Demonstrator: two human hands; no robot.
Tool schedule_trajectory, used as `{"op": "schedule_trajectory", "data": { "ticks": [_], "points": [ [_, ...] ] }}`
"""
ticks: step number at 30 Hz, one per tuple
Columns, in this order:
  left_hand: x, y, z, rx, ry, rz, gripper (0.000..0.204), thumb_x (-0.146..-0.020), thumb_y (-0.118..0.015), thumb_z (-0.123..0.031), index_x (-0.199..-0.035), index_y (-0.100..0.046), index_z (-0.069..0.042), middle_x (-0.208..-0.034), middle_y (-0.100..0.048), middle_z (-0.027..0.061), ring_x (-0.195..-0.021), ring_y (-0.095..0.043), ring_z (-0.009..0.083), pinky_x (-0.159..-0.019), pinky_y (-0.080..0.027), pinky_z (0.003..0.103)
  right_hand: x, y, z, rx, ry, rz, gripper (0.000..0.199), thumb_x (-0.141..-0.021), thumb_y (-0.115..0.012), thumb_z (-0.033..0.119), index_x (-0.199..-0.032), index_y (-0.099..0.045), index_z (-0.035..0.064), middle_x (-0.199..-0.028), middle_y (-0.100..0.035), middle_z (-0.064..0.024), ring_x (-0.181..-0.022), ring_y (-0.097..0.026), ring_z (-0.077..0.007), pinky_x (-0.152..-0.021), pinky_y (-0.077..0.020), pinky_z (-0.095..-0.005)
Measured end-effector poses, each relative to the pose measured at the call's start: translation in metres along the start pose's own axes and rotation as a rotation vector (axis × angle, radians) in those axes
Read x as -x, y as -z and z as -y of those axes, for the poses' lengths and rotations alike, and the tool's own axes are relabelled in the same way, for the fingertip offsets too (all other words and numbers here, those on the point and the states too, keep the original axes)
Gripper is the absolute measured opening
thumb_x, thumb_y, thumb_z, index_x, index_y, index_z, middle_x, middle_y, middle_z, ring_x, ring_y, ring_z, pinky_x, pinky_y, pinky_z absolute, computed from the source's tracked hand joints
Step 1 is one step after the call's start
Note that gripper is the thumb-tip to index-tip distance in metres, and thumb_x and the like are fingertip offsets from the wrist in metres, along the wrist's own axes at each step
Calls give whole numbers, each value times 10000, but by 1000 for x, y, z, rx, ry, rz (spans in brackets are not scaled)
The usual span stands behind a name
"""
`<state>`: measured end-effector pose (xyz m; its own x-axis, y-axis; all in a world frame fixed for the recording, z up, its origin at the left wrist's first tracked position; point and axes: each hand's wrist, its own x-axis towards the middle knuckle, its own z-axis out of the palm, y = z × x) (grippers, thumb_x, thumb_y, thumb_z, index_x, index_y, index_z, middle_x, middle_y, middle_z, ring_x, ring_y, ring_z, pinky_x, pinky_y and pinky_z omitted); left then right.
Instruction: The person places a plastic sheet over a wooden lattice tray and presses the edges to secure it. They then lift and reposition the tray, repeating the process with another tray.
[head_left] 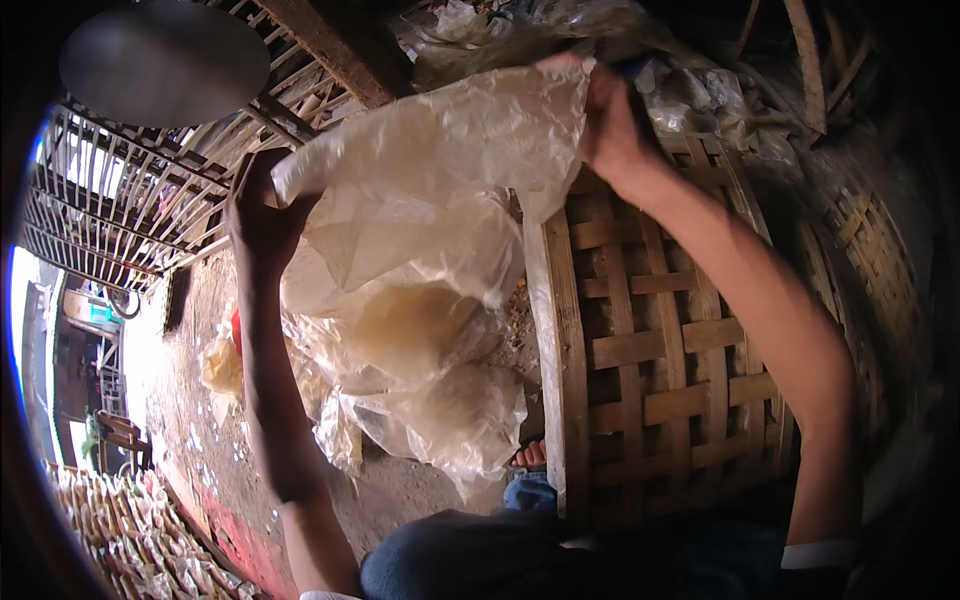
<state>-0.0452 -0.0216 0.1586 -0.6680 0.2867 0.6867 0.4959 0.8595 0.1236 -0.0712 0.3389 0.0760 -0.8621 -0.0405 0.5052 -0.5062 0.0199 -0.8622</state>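
A wrinkled, see-through plastic sheet (440,135) is stretched between my two hands in front of me. My left hand (268,205) pinches its left end, thumb and fingers closed on the edge. At the upper right, my right hand (608,120) grips the other end near the corner; some of its fingers are hidden behind the sheet. The sheet's lower part hangs down in folds. Under it, more crumpled clear plastic sheets (430,400) lie in a loose heap on the floor.
A woven bamboo rack (660,370) in a wooden frame stands at my right, close to my right arm. Slatted bamboo (120,190) rises on the left beside a wooden beam (340,45). More plastic (700,95) is piled at the back right. My knee (460,555) shows at the bottom.
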Motion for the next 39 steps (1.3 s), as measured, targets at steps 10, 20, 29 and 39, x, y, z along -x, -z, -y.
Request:
{"op": "schedule_trajectory", "data": {
  "ticks": [10,20,29,39],
  "points": [
    [37,-26,22,-49,257,-179,477,-842,-779,-146,-1267,-575,-73,-1022,-608,91,-900,-602,229,-751,-504,404,-52,4,99,51,30,-228,384,-1024,-537,352,-1204,-604,19,-1132,-664,-72,-1015,-628,-161,-908,-523,-349],
    [65,-91,-91,443,321,92,410,-856,-719,-34,-1245,-593,-59,-910,-691,90,-829,-699,183,-758,-564,331,-22,19,101,238,-96,-384,403,-1012,-539,367,-1089,-616,-21,-1050,-647,-87,-961,-595,-185,-875,-484,-350],
    [79,-71,-30,285,114,-52,458,-790,-665,50,-1228,-618,-73,-995,-684,53,-831,-652,148,-793,-539,310,-12,185,22,-320,-640,-218,474,-1038,-485,456,-1306,-607,85,-1253,-661,-63,-1077,-658,-193,-942,-549,-387],
    [102,23,102,-176,128,-265,401,-921,-677,-93,-1315,-604,-98,-1162,-682,87,-1001,-659,232,-886,-530,355,55,161,42,2,-894,-443,378,-1035,-478,457,-1170,-648,148,-1100,-669,-12,-905,-617,-132,-648,-536,-311]
  ]
}}
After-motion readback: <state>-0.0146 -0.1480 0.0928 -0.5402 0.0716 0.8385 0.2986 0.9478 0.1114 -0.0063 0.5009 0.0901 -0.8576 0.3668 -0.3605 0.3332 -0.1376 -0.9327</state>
